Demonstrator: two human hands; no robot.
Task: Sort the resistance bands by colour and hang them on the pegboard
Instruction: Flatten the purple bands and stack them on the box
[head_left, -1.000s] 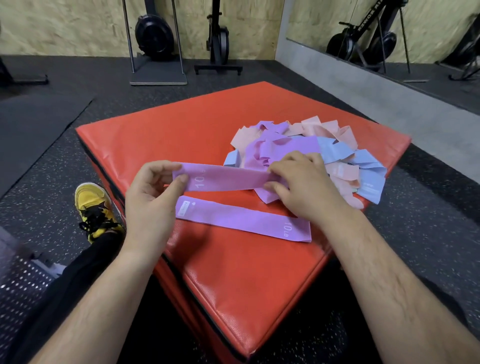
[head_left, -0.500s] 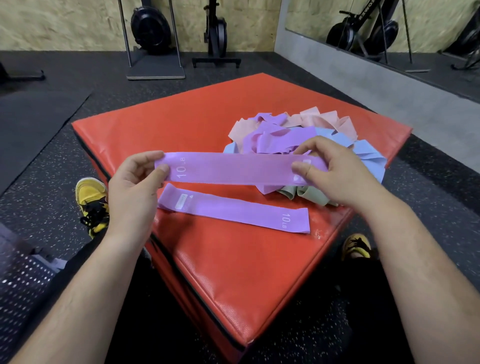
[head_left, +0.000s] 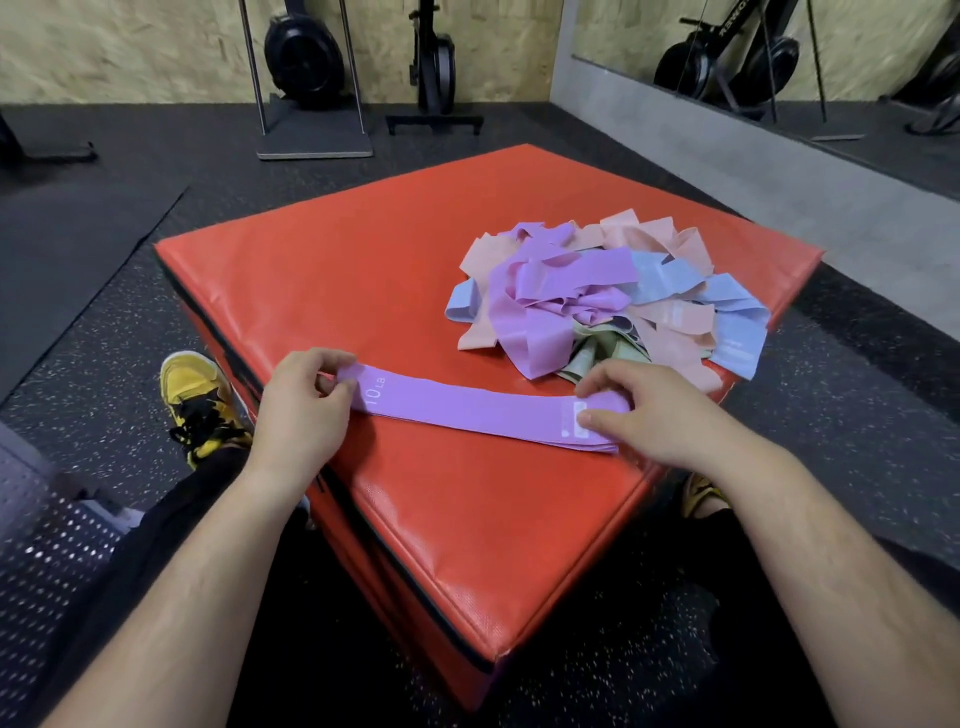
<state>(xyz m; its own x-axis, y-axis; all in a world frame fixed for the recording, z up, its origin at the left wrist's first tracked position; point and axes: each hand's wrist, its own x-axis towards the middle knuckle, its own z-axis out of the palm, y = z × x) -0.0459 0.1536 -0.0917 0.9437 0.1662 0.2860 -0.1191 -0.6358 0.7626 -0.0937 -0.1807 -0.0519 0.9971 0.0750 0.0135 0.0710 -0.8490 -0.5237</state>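
Purple band (head_left: 467, 413) lies on the red pad (head_left: 363, 270), pile (head_left: 597, 296) at 1 o'clock; my left hand (head_left: 301, 410) and right hand (head_left: 660, 415) pinch its ends.

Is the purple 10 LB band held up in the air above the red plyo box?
No, the purple band lies flat on the red plyo box, with the left hand and right hand holding its ends.

A red padded box (head_left: 467, 519) is set on speckled black rubber flooring (head_left: 104, 338). A yellow-and-black shoe (head_left: 195, 395) is seen just beside its left edge. A dark mat (head_left: 67, 234) is laid further left. A black-wheeled exercise machine (head_left: 306, 57) is stood against a chipboard wall (head_left: 130, 47), and a mirror (head_left: 779, 52) is mounted at the right.
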